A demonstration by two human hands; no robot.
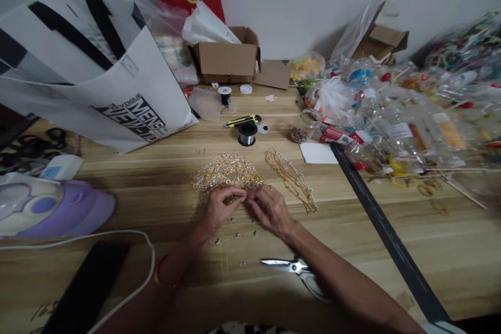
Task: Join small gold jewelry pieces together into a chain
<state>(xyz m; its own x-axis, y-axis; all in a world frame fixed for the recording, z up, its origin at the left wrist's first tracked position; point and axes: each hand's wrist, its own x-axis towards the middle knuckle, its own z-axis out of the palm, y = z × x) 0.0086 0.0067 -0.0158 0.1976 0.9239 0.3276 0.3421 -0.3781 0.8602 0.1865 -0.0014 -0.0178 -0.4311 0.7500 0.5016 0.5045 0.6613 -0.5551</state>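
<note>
My left hand (pixel 219 207) and my right hand (pixel 271 209) meet at the near edge of a gold beaded ornament (pixel 227 172) lying on the wooden table (pixel 156 188). Both pinch a small part of it between fingertips. A gold chain strip (pixel 291 180) lies just right of my right hand. Short strands of beads (pixel 237 236) rest on the table below my hands. Silver scissors (pixel 293 267) lie under my right forearm.
A spool of wire (pixel 247 133), a yellow utility knife (pixel 242 121) and a bead jar (pixel 302 126) sit behind the ornament. A white shopping bag (pixel 97 68) stands left, a purple iron (pixel 50 207) near left. Plastic bottles (pixel 410 120) crowd the right. A long black strip (pixel 387 229) crosses diagonally.
</note>
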